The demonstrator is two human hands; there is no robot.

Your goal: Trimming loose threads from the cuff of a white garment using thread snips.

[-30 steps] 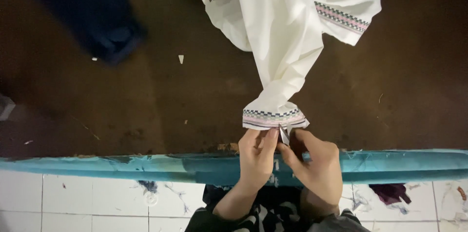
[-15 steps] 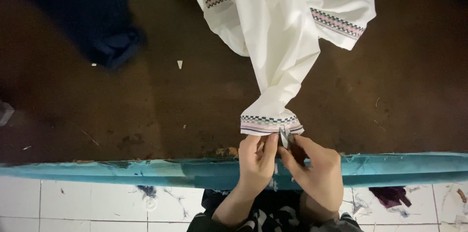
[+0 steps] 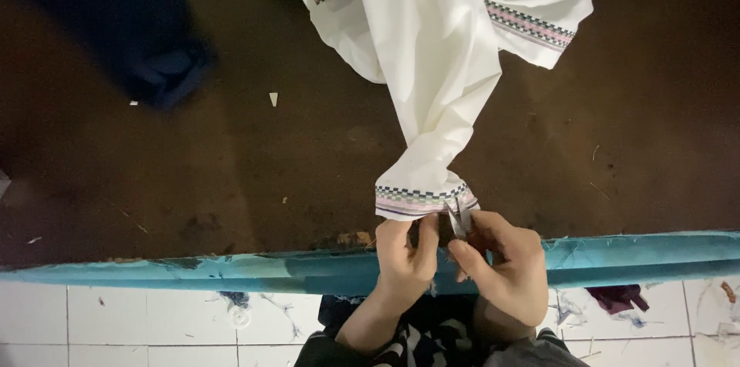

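A white garment [image 3: 439,51] with patterned trim bands lies on a dark brown table [image 3: 231,151]. One sleeve runs down toward me, and its cuff [image 3: 420,199] carries a band of dark, pink and purple pattern. My left hand [image 3: 407,251] pinches the lower edge of that cuff. My right hand [image 3: 501,259] holds small metal thread snips [image 3: 459,218] whose blades touch the cuff's right end. Both hands sit at the table's near edge.
A dark blue cloth [image 3: 131,35] lies at the table's far left. A teal strip [image 3: 231,268] runs along the near table edge. Below it is a white tiled floor [image 3: 116,321] with scraps, among them a purple piece [image 3: 617,297].
The garment and cuff have slid slightly left and toward me. My right hand has brought the snips up against the cuff's right end.
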